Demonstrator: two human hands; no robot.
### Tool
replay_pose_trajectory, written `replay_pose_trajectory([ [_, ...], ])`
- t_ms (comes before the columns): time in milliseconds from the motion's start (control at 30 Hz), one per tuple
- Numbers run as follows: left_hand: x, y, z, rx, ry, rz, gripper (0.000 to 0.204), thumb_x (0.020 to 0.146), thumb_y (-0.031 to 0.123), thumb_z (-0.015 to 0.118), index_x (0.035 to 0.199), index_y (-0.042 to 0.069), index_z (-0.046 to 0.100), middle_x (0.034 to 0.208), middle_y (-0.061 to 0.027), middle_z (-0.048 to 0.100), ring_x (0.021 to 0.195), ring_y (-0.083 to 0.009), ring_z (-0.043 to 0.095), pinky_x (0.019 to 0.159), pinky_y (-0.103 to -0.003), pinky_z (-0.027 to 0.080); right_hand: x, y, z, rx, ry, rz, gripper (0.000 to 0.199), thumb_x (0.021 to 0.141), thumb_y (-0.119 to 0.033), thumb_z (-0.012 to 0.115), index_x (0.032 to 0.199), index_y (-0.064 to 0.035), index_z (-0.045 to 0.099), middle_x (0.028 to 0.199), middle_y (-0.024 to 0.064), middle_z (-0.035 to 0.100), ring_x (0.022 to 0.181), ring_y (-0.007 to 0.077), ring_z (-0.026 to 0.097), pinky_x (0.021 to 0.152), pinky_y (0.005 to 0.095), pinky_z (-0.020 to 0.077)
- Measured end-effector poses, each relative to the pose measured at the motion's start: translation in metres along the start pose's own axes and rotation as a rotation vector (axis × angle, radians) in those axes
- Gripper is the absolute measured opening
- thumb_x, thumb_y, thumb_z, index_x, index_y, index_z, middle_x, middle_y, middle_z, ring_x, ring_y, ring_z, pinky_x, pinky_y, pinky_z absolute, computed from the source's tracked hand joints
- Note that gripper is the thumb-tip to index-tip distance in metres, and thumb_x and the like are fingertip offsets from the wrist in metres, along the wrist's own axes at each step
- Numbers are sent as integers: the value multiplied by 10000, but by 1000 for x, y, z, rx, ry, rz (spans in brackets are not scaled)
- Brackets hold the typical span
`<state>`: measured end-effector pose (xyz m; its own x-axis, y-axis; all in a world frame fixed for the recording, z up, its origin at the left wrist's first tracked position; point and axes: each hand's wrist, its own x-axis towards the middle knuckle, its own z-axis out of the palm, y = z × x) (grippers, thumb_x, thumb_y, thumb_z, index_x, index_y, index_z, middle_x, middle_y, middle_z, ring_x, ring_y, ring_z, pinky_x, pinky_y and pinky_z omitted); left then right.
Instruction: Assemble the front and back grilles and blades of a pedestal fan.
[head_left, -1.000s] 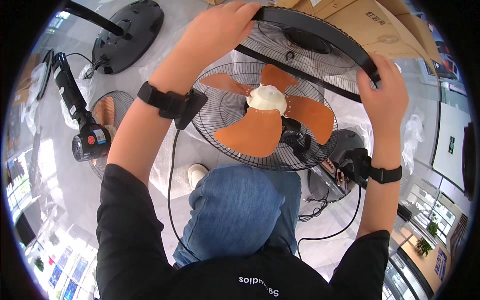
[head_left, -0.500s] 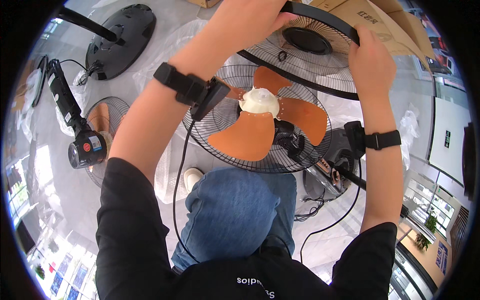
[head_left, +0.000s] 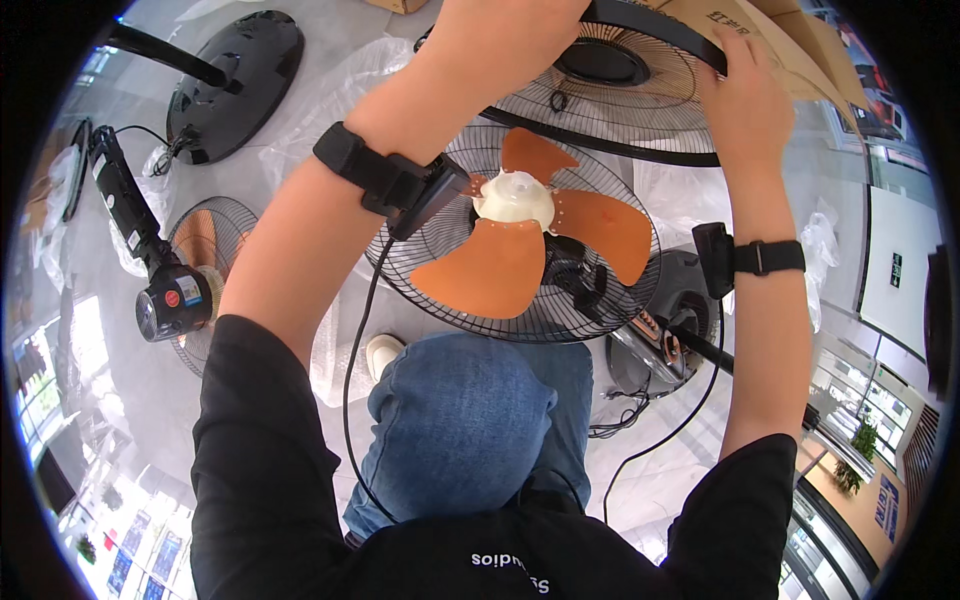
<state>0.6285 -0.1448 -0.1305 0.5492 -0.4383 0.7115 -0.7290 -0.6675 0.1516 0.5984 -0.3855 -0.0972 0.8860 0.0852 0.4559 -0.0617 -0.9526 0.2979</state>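
Both my hands hold a black round wire front fan grille (head_left: pixel 610 125) by its thick rim, tilted, at the far side of the fan. My left hand (head_left: pixel 530 25) grips the rim's upper left, its fingers partly cut off by the picture's top edge. The rim's right side is in my right hand (head_left: pixel 745 100), with the fingers curled over it. Nearer to me is the fan's open rear grille (head_left: pixel 400 280), with orange blades (head_left: pixel 490 270) and a cream hub (head_left: pixel 517 198) in its middle. The front grille stands apart from the blades. Beneath, a black fan body (head_left: pixel 650 345) leans to the right.
A second fan (head_left: pixel 175 300) with orange blades lies at the left. Behind it is a round black stand base (head_left: pixel 235 85) with a pole. An opened cardboard box (head_left: pixel 780 50) stands at the far right, and clear plastic wrap (head_left: pixel 330 95) lies on the floor.
The front grille has moved slightly up and away from me and tips flatter, both hands still on its rim. The orange blades and rear grille have shifted a little to the left.
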Motion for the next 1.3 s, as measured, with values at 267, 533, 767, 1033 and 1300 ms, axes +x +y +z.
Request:
replay_pose_trajectory([
  [267,5,1,14,-93,-39,-118,201,823,57,557,1022,32,569,950,-123,624,887,-308,638,733,-378,518,-3,-25,-16,138,370,-254,300,808,-137,660,1108,-149,641,1022,50,621,977,274,593,785,387,513],
  [533,19,-4,-12,-515,-247,-234,362,958,323,479,1191,82,616,1070,-189,656,955,-381,606,869,-458,469,-29,-9,-21,169,235,-218,404,720,-63,692,1110,-154,636,985,52,594,925,268,592,755,384,510],
  [767,14,-17,3,-303,-207,-187,365,958,336,478,1148,69,639,1027,-181,671,1025,-368,596,877,-446,465,-88,-8,-38,375,-44,-243,376,635,-87,733,999,-104,644,872,98,625,839,299,620,721,389,504],
  [1033,-17,-73,7,-154,-213,-444,294,919,249,506,1061,48,667,923,-237,662,893,-415,632,803,-497,490,-126,-22,-51,823,-456,-190,299,663,-198,790,876,-37,656,752,115,633,669,301,617,604,357,494],
  [1300,-35,-104,-14,73,-188,-570,289,940,283,503,1040,60,657,871,-243,652,844,-428,628,743,-507,489,-125,-44,-67,758,-395,-348,359,714,-306,780,934,-65,631,777,77,615,728,292,611,622,377,483],
])
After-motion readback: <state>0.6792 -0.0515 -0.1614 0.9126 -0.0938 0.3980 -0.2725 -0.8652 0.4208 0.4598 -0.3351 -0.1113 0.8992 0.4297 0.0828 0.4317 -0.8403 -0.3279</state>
